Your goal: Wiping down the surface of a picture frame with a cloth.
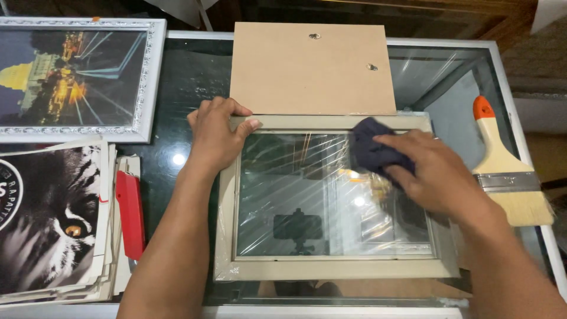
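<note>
Glass of a pale wooden picture frame (pixel 331 269) lies flat on the dark glass tabletop (pixel 183 77), steadied at its upper-left corner by the left hand (pixel 215 136), fingers pressed flat and grasping nothing. The right hand's (pixel 434 174) grip is closed on a dark blue cloth (pixel 372 150) pressed against the pane, beyond which a brown backing board (pixel 310 68) rests.

Glossy glass pane (pixel 307 195), matt frame (pixel 227 218), seemingly soft cloth (pixel 372 150)

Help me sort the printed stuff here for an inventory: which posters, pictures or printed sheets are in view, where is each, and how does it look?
Framed picture: top left on the glass table, rectangular, ornate white frame, night city scene in dark blue and yellow.
Tiger poster: lower left, on a stack of sheets, black-and-white with an orange eye.
No screens or packages show.
</note>
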